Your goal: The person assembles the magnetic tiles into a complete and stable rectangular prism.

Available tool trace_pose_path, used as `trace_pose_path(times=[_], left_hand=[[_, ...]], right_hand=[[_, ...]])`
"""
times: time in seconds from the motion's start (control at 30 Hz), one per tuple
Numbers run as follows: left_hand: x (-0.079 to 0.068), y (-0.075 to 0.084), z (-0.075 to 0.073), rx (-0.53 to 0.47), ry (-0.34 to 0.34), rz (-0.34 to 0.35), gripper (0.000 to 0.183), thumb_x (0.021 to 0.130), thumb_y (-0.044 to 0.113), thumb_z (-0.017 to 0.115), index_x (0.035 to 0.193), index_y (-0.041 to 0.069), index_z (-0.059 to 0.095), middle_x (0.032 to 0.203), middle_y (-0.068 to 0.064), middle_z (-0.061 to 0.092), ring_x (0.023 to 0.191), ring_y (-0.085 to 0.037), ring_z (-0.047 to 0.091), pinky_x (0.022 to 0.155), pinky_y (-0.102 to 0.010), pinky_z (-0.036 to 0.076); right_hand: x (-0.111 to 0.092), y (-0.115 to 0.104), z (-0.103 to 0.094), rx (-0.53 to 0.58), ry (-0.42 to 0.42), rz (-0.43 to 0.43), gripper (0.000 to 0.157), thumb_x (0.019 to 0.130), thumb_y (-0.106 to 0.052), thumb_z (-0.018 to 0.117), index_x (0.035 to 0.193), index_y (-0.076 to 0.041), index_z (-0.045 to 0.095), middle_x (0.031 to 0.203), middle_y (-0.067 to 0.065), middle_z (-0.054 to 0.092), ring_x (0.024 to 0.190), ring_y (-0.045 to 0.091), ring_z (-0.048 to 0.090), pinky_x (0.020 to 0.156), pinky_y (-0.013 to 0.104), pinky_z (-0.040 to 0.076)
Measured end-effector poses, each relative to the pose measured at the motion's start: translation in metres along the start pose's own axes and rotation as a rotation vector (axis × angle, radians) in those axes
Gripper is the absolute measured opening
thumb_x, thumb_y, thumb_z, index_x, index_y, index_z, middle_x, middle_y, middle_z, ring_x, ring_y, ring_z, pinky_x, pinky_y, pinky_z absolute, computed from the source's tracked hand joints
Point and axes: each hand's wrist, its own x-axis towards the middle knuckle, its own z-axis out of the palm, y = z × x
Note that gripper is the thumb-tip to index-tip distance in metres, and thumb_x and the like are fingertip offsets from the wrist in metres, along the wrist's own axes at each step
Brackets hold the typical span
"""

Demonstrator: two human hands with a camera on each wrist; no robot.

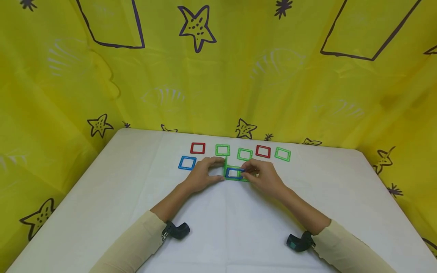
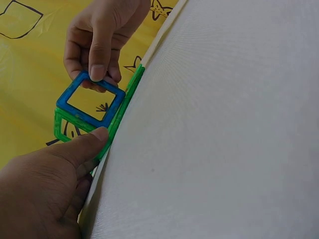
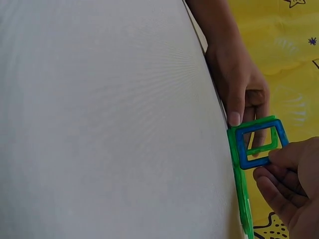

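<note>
Right hand (image 1: 265,176) grasps the blue frame (image 2: 73,91), thumb on one face and fingertips behind, pinching it by the edge away from the left hand (image 1: 201,176). Left fingers and thumb curve round the upright green frame (image 1: 225,162), thumb at its near corner, fingers at the far side. Blue frame looks about square, so no long axis to speak of; it is held on edge, roughly upright, lower side running along the flat green frames (image 3: 241,189) on the table (image 1: 225,227). These appear to be two, laid end to end, partly under the right hand. Key relation: blue frame sits between the hands, directly left of the right fingertips, just above the near side of the flat green frames and right beside the upright green frame. Its lower left corner points toward the left thumb tip, very near; whether blue touches green there I cannot tell. Right hand is the nearer one, being in contact; left hand is close on the other side. Beyond both hands, a row of red and green frames (image 1: 198,152); loose blue frame (image 1: 188,157) lies beyond and left of the left hand.
</note>
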Motion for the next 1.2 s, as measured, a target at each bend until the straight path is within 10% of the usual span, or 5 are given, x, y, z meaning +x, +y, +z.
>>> trace_pose_path(times=[1.2], left_hand=[[0.0003, 0.0002, -0.0014, 0.007, -0.013, 0.016, 0.057, 0.091, 0.018, 0.085, 0.143, 0.009, 0.064, 0.142, -0.003, 0.065, 0.139, -0.024, 0.051, 0.118, -0.044, 0.038]], right_hand=[[-0.0019, 0.0056, 0.008, -0.012, 0.024, 0.021, 0.015, 0.092, -0.001, 0.081, 0.106, -0.002, 0.076, 0.096, 0.001, 0.077, 0.083, 0.016, 0.073, 0.078, 0.033, 0.061]])
